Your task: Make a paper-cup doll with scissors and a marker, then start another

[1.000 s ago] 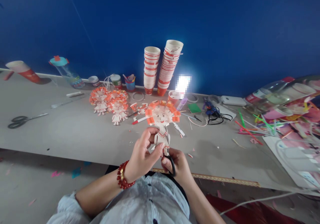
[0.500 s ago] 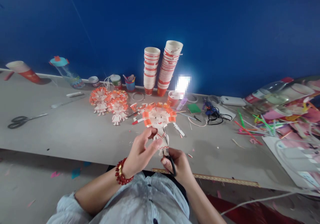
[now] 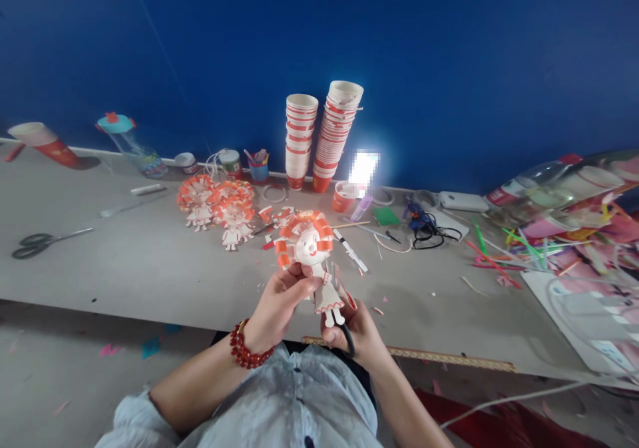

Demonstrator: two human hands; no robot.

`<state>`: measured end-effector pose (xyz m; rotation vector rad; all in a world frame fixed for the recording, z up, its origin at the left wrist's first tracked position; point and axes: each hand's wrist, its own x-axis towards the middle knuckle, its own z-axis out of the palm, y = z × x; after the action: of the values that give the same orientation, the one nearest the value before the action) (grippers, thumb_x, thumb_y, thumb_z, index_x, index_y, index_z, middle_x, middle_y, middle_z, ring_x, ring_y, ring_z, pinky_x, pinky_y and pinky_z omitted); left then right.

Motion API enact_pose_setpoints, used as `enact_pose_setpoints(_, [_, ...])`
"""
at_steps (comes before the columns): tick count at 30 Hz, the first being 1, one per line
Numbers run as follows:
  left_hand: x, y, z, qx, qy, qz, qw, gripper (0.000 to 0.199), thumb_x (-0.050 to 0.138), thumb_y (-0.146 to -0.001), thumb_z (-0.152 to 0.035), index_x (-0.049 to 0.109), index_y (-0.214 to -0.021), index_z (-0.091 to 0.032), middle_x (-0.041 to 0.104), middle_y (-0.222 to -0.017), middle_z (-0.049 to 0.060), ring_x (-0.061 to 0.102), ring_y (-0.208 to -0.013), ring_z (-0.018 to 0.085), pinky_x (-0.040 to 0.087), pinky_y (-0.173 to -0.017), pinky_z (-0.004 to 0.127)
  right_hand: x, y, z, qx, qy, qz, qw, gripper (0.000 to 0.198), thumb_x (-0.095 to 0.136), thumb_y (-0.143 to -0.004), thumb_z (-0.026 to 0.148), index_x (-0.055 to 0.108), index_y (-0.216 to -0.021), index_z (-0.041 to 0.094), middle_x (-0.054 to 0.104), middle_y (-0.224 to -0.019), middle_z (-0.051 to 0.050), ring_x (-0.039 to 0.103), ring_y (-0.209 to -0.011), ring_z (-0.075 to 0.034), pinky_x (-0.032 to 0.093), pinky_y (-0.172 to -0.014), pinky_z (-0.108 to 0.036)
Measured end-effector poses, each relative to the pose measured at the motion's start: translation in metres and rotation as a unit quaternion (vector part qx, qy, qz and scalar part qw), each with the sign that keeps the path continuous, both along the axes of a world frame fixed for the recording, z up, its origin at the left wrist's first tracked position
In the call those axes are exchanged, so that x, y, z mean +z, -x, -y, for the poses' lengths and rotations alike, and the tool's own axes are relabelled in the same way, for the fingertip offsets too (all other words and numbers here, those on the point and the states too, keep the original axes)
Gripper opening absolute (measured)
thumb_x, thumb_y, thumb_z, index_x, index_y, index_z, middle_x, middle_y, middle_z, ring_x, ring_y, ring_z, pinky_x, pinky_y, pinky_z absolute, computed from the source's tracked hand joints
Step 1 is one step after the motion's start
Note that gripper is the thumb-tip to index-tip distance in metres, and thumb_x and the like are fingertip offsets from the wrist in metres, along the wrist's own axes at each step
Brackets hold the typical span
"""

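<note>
My left hand [image 3: 279,299] pinches a paper doll [image 3: 312,247] at its upper body. The doll has a drawn face, an orange fringed ring of hair, a white dress with red trim and two small legs. It leans to the left, its head over the table. Close by its skirt, my right hand [image 3: 358,328] grips black-handled scissors [image 3: 348,340]; the blades are partly hidden behind the doll. A small red-edged strip shows beside the blades. Whether the scissors touch the paper I cannot tell.
Several similar paper dolls [image 3: 234,218] lie at centre left. Behind stand two tall paper cup stacks [image 3: 301,138]. A second pair of scissors [image 3: 42,243] lies far left. A white-and-black pen [image 3: 351,251] is just beyond my hands; at right are coloured scraps [image 3: 569,248] and bottles.
The doll has turned, its head tilting left and its legs swinging right. My left fingers have closed in on its body. The scissors remain in my right hand.
</note>
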<state>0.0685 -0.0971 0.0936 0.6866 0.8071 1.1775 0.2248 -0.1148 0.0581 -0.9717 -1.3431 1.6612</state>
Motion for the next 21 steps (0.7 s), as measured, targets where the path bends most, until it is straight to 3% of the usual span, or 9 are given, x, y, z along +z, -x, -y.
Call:
enact_pose_setpoints(4, [0.003, -0.002, 0.002, 0.002, 0.022, -0.003, 1.0, 0.014, 0.071, -0.075, -0.028, 0.064, -0.077, -0.016, 0.068, -0.073, 0.002, 0.062, -0.064, 0.014, 0.05, -0.064, 0.025, -0.002, -0.001, -0.001, -0.015, 0.02, 0.018, 1.0, 0.048, 0.088, -0.055, 0.045, 0.058, -0.082, 0.019, 0.054, -0.064, 0.002, 0.045, -0.055, -0.013, 0.039, -0.05, -0.023])
enact_pose_setpoints(8, [0.0, -0.004, 0.004, 0.031, 0.015, -0.013, 0.999, 0.015, 0.071, -0.075, -0.029, 0.063, -0.074, -0.016, 0.068, -0.075, 0.002, 0.062, -0.066, 0.013, 0.051, -0.068, 0.025, -0.006, -0.001, -0.001, -0.036, 0.016, 0.038, 0.999, 0.04, 0.087, -0.058, 0.036, 0.058, -0.08, 0.02, 0.055, -0.068, 0.002, 0.046, -0.056, -0.013, 0.04, -0.051, -0.023])
enact_pose_setpoints(16, [-0.001, 0.005, 0.0, 0.029, -0.049, -0.118, 0.991, 0.02, 0.071, -0.077, -0.033, 0.066, -0.077, -0.014, 0.064, -0.074, 0.004, 0.059, -0.068, 0.014, 0.05, -0.068, 0.026, 0.002, -0.008, -0.006, 0.023, -0.004, 0.063, 0.998, 0.027, 0.081, -0.066, 0.028, 0.056, -0.065, 0.016, 0.047, -0.059, 0.005, 0.037, -0.052, -0.009, 0.034, -0.049, -0.02])
enact_pose_setpoints(21, [0.0, 0.009, 0.0, 0.011, -0.073, -0.129, 0.989, 0.02, 0.068, -0.081, -0.034, 0.067, -0.078, -0.014, 0.064, -0.074, 0.004, 0.058, -0.068, 0.013, 0.049, -0.067, 0.026, 0.011, -0.003, -0.006, 0.004, 0.007, 0.067, 0.998, 0.031, 0.079, -0.067, 0.028, 0.051, -0.059, 0.017, 0.042, -0.057, 0.005, 0.034, -0.053, -0.009, 0.031, -0.049, -0.021])
